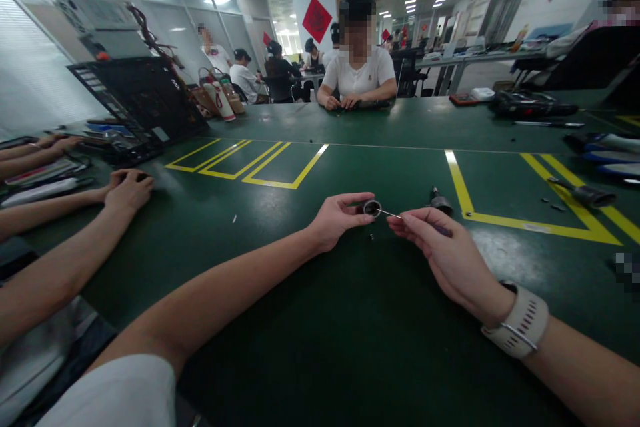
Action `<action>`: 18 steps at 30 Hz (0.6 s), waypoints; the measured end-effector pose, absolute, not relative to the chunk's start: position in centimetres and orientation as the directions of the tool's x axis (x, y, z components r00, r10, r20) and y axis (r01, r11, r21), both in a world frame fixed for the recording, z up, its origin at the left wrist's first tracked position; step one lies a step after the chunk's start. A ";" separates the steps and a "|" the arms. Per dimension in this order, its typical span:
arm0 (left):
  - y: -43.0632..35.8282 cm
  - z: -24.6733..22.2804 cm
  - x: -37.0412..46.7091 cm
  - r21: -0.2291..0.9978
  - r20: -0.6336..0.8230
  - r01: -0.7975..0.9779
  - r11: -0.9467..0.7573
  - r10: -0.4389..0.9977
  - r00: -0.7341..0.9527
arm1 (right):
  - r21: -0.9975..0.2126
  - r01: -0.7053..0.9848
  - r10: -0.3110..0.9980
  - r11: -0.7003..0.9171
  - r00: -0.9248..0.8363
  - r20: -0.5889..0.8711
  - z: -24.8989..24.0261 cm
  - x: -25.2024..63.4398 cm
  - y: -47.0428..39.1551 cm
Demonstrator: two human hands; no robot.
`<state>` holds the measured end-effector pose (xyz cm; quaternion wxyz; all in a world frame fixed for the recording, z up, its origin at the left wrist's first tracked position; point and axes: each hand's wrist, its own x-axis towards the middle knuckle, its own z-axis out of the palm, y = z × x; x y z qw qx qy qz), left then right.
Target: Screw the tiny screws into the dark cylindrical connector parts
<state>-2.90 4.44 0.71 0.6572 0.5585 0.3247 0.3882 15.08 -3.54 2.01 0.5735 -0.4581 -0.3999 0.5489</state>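
Note:
My left hand (336,219) pinches a small round metal part (371,207) between thumb and fingers, its hollow end turned toward my right hand. My right hand (434,240) is closed around the handle of a thin screwdriver (389,213). The screwdriver's shaft points left, and its tip is at the opening of the round part; how deep it reaches I cannot tell. Just below the round part, a tiny dark piece (371,237) lies on the green table (320,320). Behind my right hand stands a dark metal part with a narrow top (441,200).
Yellow tape (540,225) marks the tabletop. A cylindrical tool part (590,195) and small dark bits (551,205) lie at right, near blue-handled tools (617,157). A co-worker's hands (129,188) rest at left by a black panel (145,103). Another person (357,80) sits opposite.

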 end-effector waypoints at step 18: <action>3.7 1.3 -2.5 0.994 0.008 -0.101 0.038 0.909 0.417 | -0.889 -0.435 0.989 -0.140 -0.014 -0.149 2.2 15.5 -3.1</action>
